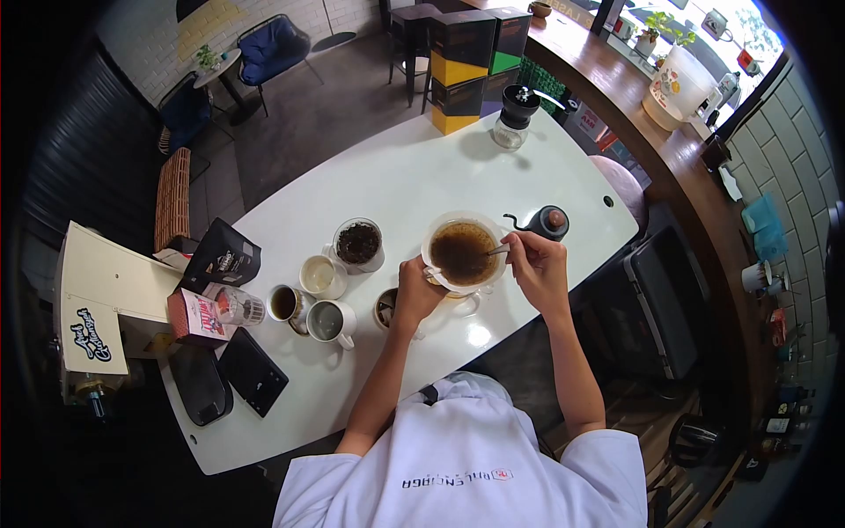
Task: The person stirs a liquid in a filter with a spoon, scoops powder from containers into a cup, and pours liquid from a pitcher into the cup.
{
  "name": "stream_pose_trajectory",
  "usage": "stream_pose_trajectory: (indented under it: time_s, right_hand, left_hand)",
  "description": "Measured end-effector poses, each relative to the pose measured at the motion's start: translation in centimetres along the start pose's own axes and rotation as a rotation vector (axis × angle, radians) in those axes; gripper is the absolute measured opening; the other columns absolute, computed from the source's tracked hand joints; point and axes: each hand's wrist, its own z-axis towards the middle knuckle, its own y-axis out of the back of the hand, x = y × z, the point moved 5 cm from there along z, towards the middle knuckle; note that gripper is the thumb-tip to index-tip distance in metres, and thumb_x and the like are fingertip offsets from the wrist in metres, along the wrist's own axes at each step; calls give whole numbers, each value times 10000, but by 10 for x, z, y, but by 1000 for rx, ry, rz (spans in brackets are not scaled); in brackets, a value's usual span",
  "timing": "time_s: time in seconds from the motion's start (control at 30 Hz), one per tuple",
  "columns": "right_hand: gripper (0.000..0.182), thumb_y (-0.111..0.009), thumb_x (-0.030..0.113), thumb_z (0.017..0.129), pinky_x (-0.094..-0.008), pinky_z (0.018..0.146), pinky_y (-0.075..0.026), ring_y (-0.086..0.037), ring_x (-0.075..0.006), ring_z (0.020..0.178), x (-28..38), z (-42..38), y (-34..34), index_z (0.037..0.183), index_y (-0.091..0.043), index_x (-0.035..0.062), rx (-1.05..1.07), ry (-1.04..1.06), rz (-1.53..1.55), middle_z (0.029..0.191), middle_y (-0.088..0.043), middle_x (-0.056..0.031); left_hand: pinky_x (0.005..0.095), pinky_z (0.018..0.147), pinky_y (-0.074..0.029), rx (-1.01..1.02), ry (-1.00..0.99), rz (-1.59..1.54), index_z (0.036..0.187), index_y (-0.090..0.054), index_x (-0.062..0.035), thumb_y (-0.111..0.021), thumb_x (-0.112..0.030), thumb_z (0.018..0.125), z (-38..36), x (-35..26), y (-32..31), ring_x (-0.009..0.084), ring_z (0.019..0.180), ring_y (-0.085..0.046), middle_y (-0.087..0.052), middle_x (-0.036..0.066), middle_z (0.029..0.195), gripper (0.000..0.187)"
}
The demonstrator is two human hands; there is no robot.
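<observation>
Dripper (463,253) sits mid-table, kettle (547,222) at its 2 o'clock. Your left hand (415,290) grips its rim to steady it; your right hand (535,264) pinches a spoon (496,252), stirring the brew.

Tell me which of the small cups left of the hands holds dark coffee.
The cup farthest left, beside the red packet; its liquid is dark brown, the other two look pale or greyish.

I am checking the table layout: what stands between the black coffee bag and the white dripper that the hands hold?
In the head view, a glass of dark grounds stands between the coffee bag and the dripper; a small cup sits just below it.
</observation>
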Motion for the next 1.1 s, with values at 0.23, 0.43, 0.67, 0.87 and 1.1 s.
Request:
stream_pose_trajectory:
  time_s: [0.23, 0.43, 0.67, 0.87, 1.1]
  right_hand:
    - [246, -574, 140, 1015, -212, 447, -389, -538, -44, 512, 3, 3, 8, 957, -720, -49, -29, -75, 204, 656, -626, -31]
    - [232, -580, 136, 1019, -205, 493, -407, -521, -40, 543, 15, 4, 11, 984, -716, -48, -19, -18, 228, 690, -611, -23]
    - [145, -623, 67, 970, -244, 544, -452, -575, -78, 591, 10, 5, 7, 995, -726, -33, 31, 64, 1, 725, -615, -60]
    - [188, -591, 84, 1006, -202, 515, -417, -532, -34, 590, 12, 3, 1, 976, -709, -59, 53, 160, -21, 709, -592, -7]
    - [200, -593, 100, 1006, -197, 500, -400, -514, -24, 547, 5, -1, 1, 957, -710, -55, 43, 52, 3, 668, -620, -2]
  left_hand:
    - [332, 764, -562, -8, -16, -11, 990, -717, 39, -813, -61, 724, 0, -1, 0, 205, 861, -738, -758, 149, 914, 300]
    - [333, 766, -564, 3, -3, 2, 1001, -717, 38, -808, -63, 730, 0, -4, 1, 201, 856, -740, -759, 149, 913, 303]
    - [334, 764, -563, -7, -27, 6, 1002, -720, 35, -804, -64, 733, 1, 0, -1, 205, 862, -741, -758, 154, 914, 299]
    - [338, 754, -560, 4, -5, -10, 989, -717, 40, -804, -62, 727, 0, -1, -1, 213, 858, -742, -756, 160, 906, 295]
    - [338, 760, -559, -5, 0, -21, 988, -714, 43, -813, -61, 718, 0, -3, 0, 219, 857, -742, -755, 159, 907, 306]
